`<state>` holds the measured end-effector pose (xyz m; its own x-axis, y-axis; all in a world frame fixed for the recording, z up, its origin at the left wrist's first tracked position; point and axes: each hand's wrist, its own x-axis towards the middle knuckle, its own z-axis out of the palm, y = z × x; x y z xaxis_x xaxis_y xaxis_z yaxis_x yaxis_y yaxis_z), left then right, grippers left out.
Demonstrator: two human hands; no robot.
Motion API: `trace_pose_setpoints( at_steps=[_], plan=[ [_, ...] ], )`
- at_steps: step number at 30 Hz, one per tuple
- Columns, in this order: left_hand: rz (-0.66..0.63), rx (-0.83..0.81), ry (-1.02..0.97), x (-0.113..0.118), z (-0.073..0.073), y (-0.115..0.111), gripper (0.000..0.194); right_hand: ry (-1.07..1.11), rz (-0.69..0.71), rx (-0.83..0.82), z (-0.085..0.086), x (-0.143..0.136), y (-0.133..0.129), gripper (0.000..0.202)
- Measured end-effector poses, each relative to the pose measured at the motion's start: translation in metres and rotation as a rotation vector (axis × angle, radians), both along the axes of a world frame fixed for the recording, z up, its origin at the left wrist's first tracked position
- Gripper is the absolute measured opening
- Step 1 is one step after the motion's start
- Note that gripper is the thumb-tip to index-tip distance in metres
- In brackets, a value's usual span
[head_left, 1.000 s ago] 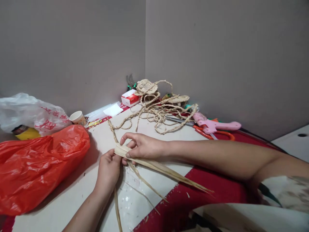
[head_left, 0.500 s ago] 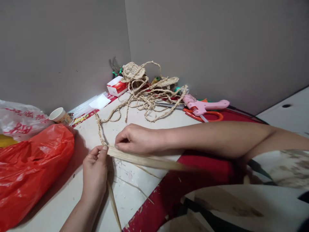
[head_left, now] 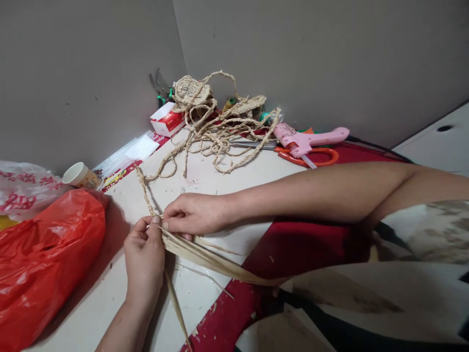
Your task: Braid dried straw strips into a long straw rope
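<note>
My left hand (head_left: 145, 247) pinches the working end of a braided straw cord (head_left: 145, 190) between thumb and fingers. Just to its right, my right hand (head_left: 186, 213) is closed on the straw strands beside the left thumb. A wide pale straw strip (head_left: 216, 262) runs from the pinch to the lower right, toward the patterned clothing. Another narrow strand (head_left: 173, 300) hangs down past my left wrist. The finished cord leads back to a tangled heap of braid (head_left: 220, 132) near the wall corner.
A pink glue gun (head_left: 306, 141) lies by orange-handled scissors (head_left: 322, 157) at the right. A red and white box (head_left: 167, 120) and pliers (head_left: 161, 90) stand at the back. Left are a paper cup (head_left: 82, 175), a red plastic bag (head_left: 54, 259) and a white bag (head_left: 27, 188).
My right hand has moved lower and left, up against my left fingertips. The wide strip now sags lower, with its strands more separated. The whole view has shifted slightly.
</note>
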<state>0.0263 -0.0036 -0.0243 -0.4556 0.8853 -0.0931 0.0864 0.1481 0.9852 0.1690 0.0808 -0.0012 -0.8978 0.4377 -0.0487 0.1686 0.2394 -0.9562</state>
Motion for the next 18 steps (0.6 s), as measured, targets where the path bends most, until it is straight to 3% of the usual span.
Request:
trace_pose_setpoints(
  at_steps=[2,5,12,18],
  plan=[
    [-0.012,0.019,0.008,-0.001,-0.001,0.000,0.022,0.031,-0.010,0.064,0.002,0.001,0.001,0.025],
    [-0.025,0.016,0.014,-0.003,-0.002,0.001,0.022,0.076,-0.018,0.091,0.005,0.002,0.006,0.012],
    [0.042,0.014,-0.042,-0.001,0.001,0.000,0.022,-0.128,0.065,-0.271,0.011,0.005,0.017,0.011],
    [0.063,-0.002,-0.092,0.003,0.003,-0.001,0.023,-0.131,0.046,-0.135,0.006,0.002,0.008,0.005]
  ],
)
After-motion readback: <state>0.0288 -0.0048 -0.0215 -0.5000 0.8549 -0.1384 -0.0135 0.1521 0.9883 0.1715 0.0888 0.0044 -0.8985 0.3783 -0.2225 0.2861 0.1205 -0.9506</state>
